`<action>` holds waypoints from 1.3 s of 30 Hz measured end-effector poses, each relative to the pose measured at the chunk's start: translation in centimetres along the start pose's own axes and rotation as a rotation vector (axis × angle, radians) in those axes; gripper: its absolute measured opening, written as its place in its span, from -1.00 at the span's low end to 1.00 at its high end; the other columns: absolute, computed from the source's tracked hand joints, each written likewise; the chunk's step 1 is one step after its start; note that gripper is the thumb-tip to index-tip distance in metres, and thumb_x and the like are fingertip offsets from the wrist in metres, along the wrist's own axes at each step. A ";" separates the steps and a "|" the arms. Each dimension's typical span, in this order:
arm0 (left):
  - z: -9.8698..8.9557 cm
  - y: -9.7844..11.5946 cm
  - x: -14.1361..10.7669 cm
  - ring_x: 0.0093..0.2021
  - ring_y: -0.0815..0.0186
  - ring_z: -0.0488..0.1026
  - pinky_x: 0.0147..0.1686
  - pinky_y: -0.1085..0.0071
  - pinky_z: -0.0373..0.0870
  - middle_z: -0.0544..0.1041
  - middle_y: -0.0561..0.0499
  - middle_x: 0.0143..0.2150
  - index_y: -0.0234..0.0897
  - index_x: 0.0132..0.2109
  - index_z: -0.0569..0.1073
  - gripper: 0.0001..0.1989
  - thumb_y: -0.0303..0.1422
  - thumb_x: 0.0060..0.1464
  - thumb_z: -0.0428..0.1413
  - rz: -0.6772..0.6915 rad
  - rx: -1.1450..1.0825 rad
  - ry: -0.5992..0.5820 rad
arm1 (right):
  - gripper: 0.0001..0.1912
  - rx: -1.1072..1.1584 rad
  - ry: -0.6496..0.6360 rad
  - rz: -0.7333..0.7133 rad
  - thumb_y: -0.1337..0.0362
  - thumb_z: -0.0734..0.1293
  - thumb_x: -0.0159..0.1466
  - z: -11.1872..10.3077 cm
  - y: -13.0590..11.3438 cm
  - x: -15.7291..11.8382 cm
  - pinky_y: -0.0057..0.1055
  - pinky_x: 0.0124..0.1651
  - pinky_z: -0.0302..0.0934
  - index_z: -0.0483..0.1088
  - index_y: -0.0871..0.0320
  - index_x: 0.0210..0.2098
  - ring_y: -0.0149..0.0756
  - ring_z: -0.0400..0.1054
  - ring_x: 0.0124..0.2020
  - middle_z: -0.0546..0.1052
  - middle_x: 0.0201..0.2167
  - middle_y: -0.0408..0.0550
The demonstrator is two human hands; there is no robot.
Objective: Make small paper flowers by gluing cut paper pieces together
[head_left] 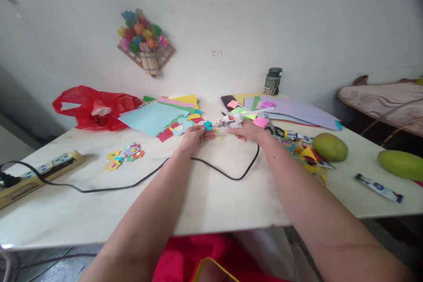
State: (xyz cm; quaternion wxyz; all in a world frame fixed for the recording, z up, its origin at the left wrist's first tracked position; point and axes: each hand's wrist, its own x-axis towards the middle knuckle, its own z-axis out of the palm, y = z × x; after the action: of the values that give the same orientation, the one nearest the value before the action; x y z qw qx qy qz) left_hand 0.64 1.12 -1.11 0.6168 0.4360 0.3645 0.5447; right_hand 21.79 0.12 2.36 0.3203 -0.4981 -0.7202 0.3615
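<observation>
My left hand (195,137) is closed on a small blue paper star (208,125), pinched near the fingertips over the middle of the table. Facing it, my right hand (246,132) grips a white hot glue gun (234,120), its nozzle end close to the star. A pale glue stick (261,112) appears to stick out of the gun's rear. From below that hand a black cord (214,169) loops left to a power strip (42,174). Coloured paper cut-outs (178,125) lie just beyond my left hand. Finished-looking paper flowers (132,152) sit to the left.
Coloured sheets (148,116) and a red plastic bag (95,108) are at the back left. More sheets (297,110) and a dark green bottle (272,81) stand back right. Paper scraps (307,154), green mangoes (330,147) and a glue tube (378,187) lie right.
</observation>
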 end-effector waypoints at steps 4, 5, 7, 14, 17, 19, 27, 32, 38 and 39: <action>-0.1 -0.1 0.0 -0.33 0.22 0.54 -0.14 0.17 0.45 0.54 -0.19 -0.41 -0.45 -0.34 0.39 -0.95 -0.53 0.06 0.04 -0.002 0.005 -0.018 | -0.65 -0.016 0.005 0.000 0.09 0.38 0.04 0.1 -0.6 -0.3 -0.53 -0.67 0.06 0.23 0.19 -0.64 -0.55 0.10 -0.75 0.28 -0.75 -0.20; -0.1 -0.1 0.0 -0.33 0.21 0.54 -0.14 0.16 0.45 0.54 -0.19 -0.41 -0.46 -0.34 0.39 -0.95 -0.53 0.06 0.04 -0.002 0.005 -0.019 | -0.64 -0.023 0.008 0.003 0.08 0.38 0.04 0.1 -0.7 -0.3 -0.53 -0.66 0.06 0.23 0.19 -0.65 -0.55 0.10 -0.75 0.28 -0.75 -0.19; -0.1 -0.1 0.1 -0.33 0.21 0.54 -0.13 0.16 0.45 0.54 -0.19 -0.40 -0.46 -0.33 0.40 -0.94 -0.52 0.06 0.05 -0.003 0.010 -0.017 | -0.63 -0.034 0.015 0.013 0.08 0.38 0.04 0.1 -0.8 -0.3 -0.53 -0.65 0.07 0.22 0.19 -0.66 -0.55 0.10 -0.75 0.29 -0.75 -0.19; -0.1 -0.1 0.1 -0.33 0.22 0.54 -0.13 0.17 0.45 0.54 -0.18 -0.41 -0.45 -0.35 0.39 -0.95 -0.52 0.04 0.06 -0.001 0.019 -0.018 | -0.63 -0.036 0.030 0.037 0.06 0.38 0.03 0.0 -0.6 -0.2 -0.54 -0.65 0.06 0.24 0.19 -0.64 -0.56 0.10 -0.74 0.29 -0.74 -0.20; 0.0 0.0 0.0 -0.35 0.23 0.54 -0.13 0.16 0.45 0.54 -0.16 -0.42 -0.44 -0.36 0.38 -0.95 -0.53 0.05 0.04 0.000 0.014 -0.018 | -0.62 -0.042 0.029 0.038 0.03 0.38 0.02 -0.1 -0.4 -0.2 -0.55 -0.64 0.06 0.24 0.19 -0.62 -0.55 0.11 -0.73 0.30 -0.73 -0.20; 0.0 0.0 0.0 -0.34 0.22 0.54 -0.12 0.15 0.44 0.54 -0.16 -0.43 -0.43 -0.37 0.37 -0.94 -0.54 0.05 0.03 0.002 0.010 -0.013 | -0.63 -0.036 0.028 0.029 0.03 0.38 0.01 -0.1 -0.3 -0.1 -0.55 -0.65 0.06 0.24 0.19 -0.60 -0.55 0.11 -0.73 0.30 -0.73 -0.21; 0.0 0.0 0.0 -0.36 0.22 0.54 -0.14 0.14 0.45 0.53 -0.16 -0.44 -0.44 -0.37 0.37 -0.93 -0.54 0.06 0.01 0.006 -0.022 -0.004 | -0.67 -0.012 0.019 0.017 0.09 0.39 0.03 -0.1 -0.2 -0.1 -0.53 -0.68 0.03 0.24 0.18 -0.60 -0.55 0.10 -0.75 0.29 -0.74 -0.21; 0.0 0.1 0.0 -0.36 0.22 0.54 -0.13 0.14 0.44 0.54 -0.17 -0.42 -0.45 -0.35 0.38 -0.92 -0.55 0.07 0.00 0.005 -0.016 0.000 | -0.69 -0.024 0.014 0.026 0.11 0.38 0.04 0.0 -0.5 -0.2 -0.53 -0.67 0.04 0.25 0.19 -0.59 -0.55 0.10 -0.75 0.29 -0.74 -0.21; -0.1 -0.1 0.2 -0.35 0.21 0.54 -0.13 0.14 0.44 0.54 -0.17 -0.43 -0.45 -0.35 0.39 -0.92 -0.54 0.07 0.00 -0.002 0.001 -0.012 | -0.65 -0.040 0.028 0.030 0.11 0.38 0.05 0.1 -1.0 -0.4 -0.54 -0.64 0.06 0.22 0.19 -0.64 -0.56 0.10 -0.74 0.28 -0.75 -0.21; -0.2 -0.1 0.2 -0.35 0.21 0.54 -0.13 0.13 0.44 0.54 -0.17 -0.43 -0.45 -0.35 0.39 -0.92 -0.54 0.07 0.01 -0.002 0.000 -0.013 | -0.65 -0.041 0.031 0.031 0.10 0.38 0.05 0.1 -1.0 -0.4 -0.54 -0.64 0.06 0.22 0.19 -0.64 -0.56 0.10 -0.74 0.28 -0.74 -0.21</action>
State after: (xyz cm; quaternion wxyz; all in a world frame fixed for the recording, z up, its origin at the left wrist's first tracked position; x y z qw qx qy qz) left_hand 0.53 1.34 -1.28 0.6197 0.4389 0.3608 0.5414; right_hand 21.32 -0.55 3.08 0.3156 -0.5212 -0.7144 0.3439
